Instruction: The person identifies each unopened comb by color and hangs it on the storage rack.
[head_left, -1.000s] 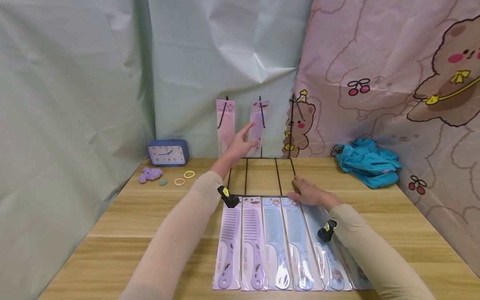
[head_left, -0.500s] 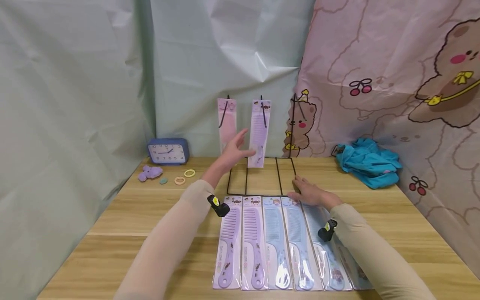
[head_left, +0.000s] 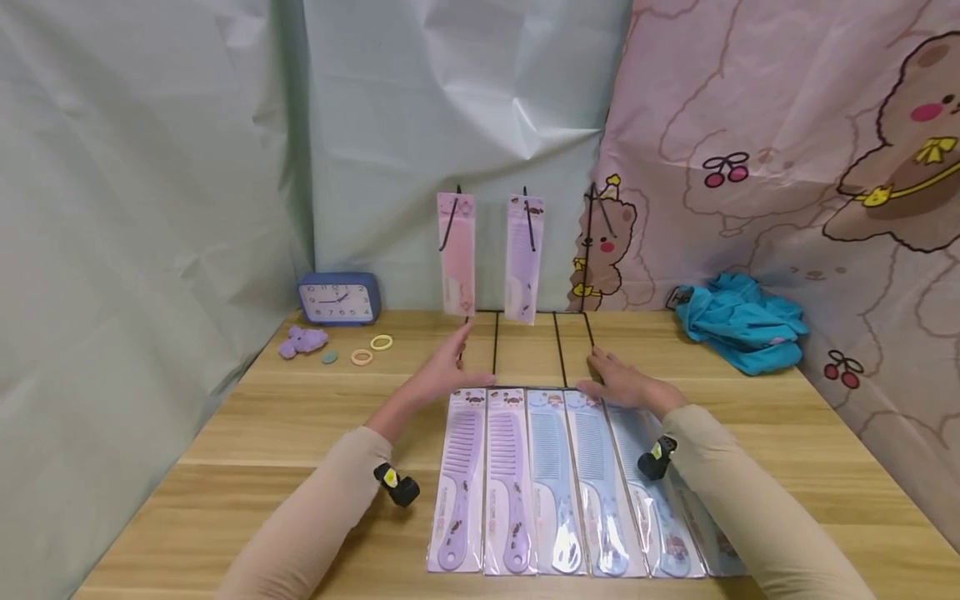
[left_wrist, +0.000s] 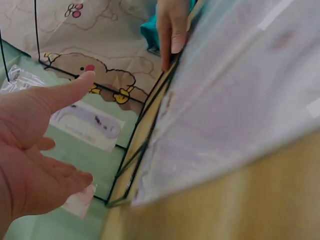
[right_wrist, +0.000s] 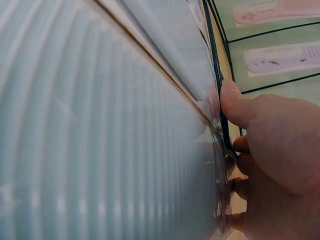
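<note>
**Two combs hung on the rack, six laid out on the counter**

The left hand [head_left: 438, 379] hovers with fingers straight and relaxed, holding nothing, just above the near edge of the black wire rack [head_left: 525, 350]. Beyond its fingertips hang a pink packaged comb [head_left: 457, 254] and a purple packaged comb [head_left: 523, 258], each on its own upright hook, evidently so they face forward as on a shop display. A third hook to their right stands bare.

The right hand [head_left: 626, 385] lies flat with fingers extended, resting on the top ends of the row of packaged combs [head_left: 570, 483] and against the rack's base wire; the right wrist view shows the thumb [right_wrist: 237, 107] pressed at that wire, apparently steadying it. The row lies side by side just below both hands, purple ones nearer the left hand, blue ones under the right.

Printing on the packets is too small to read. Far left of the left hand stands a blue clock [head_left: 337, 298], its numerals legible.
</note>
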